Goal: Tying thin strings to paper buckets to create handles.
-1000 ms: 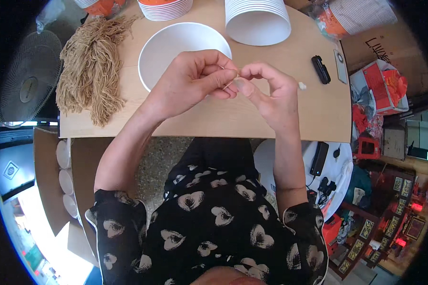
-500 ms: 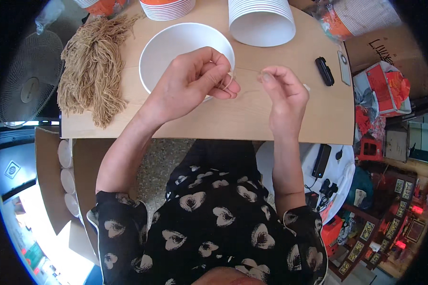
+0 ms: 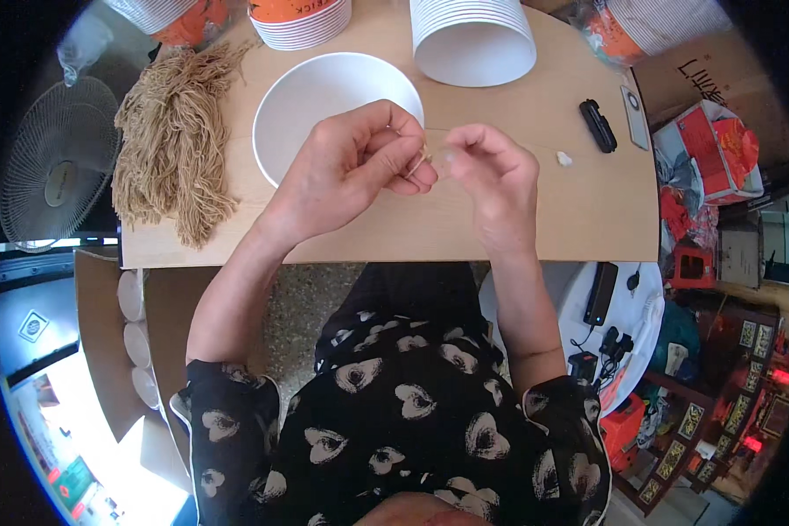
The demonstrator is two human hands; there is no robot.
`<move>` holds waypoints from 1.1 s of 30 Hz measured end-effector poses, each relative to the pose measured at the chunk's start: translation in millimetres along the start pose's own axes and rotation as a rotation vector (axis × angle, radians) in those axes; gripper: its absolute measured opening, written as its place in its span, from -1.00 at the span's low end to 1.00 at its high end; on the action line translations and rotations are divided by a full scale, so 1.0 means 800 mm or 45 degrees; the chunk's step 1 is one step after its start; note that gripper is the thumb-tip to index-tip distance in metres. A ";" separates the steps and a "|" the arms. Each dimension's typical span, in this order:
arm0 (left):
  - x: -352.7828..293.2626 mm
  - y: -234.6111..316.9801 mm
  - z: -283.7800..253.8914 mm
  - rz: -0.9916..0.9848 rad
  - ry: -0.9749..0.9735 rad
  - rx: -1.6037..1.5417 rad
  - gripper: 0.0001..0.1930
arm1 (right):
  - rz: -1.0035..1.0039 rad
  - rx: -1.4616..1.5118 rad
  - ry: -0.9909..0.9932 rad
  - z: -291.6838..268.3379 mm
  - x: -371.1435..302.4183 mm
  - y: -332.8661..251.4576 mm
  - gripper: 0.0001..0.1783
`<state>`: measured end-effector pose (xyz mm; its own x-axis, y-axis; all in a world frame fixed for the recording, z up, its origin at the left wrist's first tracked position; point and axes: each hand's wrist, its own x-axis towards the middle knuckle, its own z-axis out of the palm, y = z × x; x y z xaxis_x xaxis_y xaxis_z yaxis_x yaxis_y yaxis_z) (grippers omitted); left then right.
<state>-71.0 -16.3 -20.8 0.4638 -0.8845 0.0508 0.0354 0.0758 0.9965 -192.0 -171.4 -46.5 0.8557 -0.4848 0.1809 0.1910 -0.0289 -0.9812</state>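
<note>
Over the near rim of a large white bowl [image 3: 276, 123], my left hand [image 3: 351, 167] pinches a thin pale strand of string [image 3: 419, 165] between thumb and fingers. A short bit of it shows at the fingertips. My right hand [image 3: 500, 184] is just to the right, thumb and forefinger pressed close together near the left fingertips. What it holds, if anything, is too small to make out. A thick bundle of tan yarn [image 3: 174, 145] lies on the table left of the bowl.
Stacked white tubs [image 3: 475, 57] lie on their side behind the bowl, beside an orange-and-white stack [image 3: 300, 26]. A small white scrap [image 3: 564, 159], a black oblong object [image 3: 597, 125] and a flat silver item [image 3: 636, 118] lie right. A fan [image 3: 59, 180] stands left.
My right hand has moved left, closing the gap to my left hand. My left hand keeps its pinch on the string. The small white scrap now shows fully, and the view has shifted slightly.
</note>
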 end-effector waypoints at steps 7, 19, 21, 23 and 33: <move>-0.001 0.004 0.004 -0.042 0.070 -0.026 -0.86 | 0.054 0.059 0.097 -0.003 0.001 -0.006 -0.88; -0.004 0.002 0.009 0.058 0.073 0.232 -0.84 | 0.216 0.428 -0.138 -0.007 0.002 0.005 -0.84; -0.005 0.002 0.004 0.072 0.126 0.215 -0.85 | 0.191 0.456 -0.073 -0.011 0.001 0.011 -0.84; -0.007 -0.001 -0.003 0.069 0.150 0.223 -0.81 | 0.169 0.480 -0.011 -0.018 0.003 0.013 -0.84; -0.001 0.006 0.007 0.080 0.098 0.231 -0.90 | -0.268 -0.318 -0.081 -0.001 0.016 -0.013 -0.76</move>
<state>-76.0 -17.7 -16.1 0.5267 -0.8423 0.1148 -0.1524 0.0394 0.9875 -183.9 -178.2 -33.8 0.8396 -0.3903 0.3779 0.2500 -0.3399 -0.9066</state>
